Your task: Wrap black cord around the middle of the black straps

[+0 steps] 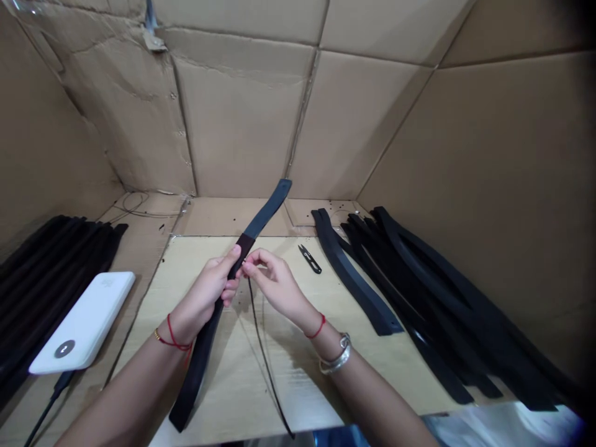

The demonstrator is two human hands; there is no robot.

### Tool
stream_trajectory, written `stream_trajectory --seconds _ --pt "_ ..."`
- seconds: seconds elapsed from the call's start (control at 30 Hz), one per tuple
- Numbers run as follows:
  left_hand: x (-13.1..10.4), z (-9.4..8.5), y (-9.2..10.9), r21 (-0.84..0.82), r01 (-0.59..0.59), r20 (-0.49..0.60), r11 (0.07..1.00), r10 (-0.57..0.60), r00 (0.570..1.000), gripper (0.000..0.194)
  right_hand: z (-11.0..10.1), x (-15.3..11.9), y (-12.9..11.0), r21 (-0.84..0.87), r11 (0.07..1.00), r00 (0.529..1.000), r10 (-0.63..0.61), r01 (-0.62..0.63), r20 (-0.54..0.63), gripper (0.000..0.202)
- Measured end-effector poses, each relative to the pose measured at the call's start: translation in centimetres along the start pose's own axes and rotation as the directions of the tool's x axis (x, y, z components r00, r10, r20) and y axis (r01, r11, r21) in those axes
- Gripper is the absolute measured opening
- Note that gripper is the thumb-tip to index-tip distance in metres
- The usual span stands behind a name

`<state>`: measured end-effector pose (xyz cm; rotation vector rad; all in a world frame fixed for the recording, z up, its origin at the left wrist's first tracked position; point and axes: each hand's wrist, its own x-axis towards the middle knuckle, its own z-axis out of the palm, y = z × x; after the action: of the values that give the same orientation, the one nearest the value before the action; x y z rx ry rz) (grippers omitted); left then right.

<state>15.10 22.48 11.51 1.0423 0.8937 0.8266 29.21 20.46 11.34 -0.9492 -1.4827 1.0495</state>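
Observation:
A long, curved black strip (267, 214) slants across the middle of the work surface, its far part bare and dark grey, the nearer part wrapped in a darker sleeve. Around its middle my left hand (218, 282) is closed, thumb on top. Beside it my right hand (274, 279) pinches a thin black cord (263, 341) at the strip's right edge. From the fingers the cord hangs down toward the front edge. Whether the cord passes into the sleeve is hidden by my fingertips. Black thread snips (310, 259) lie to the right of my hands.
Several black strips (419, 298) lie stacked on the right, with one strip (356, 273) nearest the snips. More dark strips (51, 267) are piled at the left. A white power bank (88, 323) with a cable rests there. Cardboard walls (251, 118) enclose the back and sides.

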Motion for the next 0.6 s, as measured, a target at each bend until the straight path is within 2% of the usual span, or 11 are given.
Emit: stream_trajectory --seconds 0.13,0.27,0.33,0.5,0.6 --pt "-0.3 0.4 0.0 -0.004 0.057 0.061 0.998 -0.057 0.996 0.052 -1.0 -0.6 0.0 0.329 0.928 0.981 0.135 -0.174 0.141 0.021" --pt "-0.5 0.8 0.3 -0.082 0.114 0.092 0.99 -0.106 0.99 0.059 -1.7 -0.5 -0.4 0.427 0.845 0.94 0.233 -0.322 0.248 0.019" --pt "-0.6 0.9 0.5 -0.119 0.12 0.103 0.986 -0.108 0.989 0.061 -2.0 -0.5 -0.6 0.433 0.833 0.936 0.265 -0.344 0.234 0.018" --pt "-0.9 1.3 1.0 -0.192 0.106 0.119 0.976 -0.084 0.989 0.047 -2.1 -0.5 -0.5 0.424 0.855 0.953 0.294 -0.298 0.078 0.016" --pt "-1.1 1.4 1.1 -0.234 0.126 0.207 0.964 -0.077 0.975 0.049 -2.1 -0.5 -0.2 0.429 0.859 0.957 0.286 -0.278 0.048 0.019"
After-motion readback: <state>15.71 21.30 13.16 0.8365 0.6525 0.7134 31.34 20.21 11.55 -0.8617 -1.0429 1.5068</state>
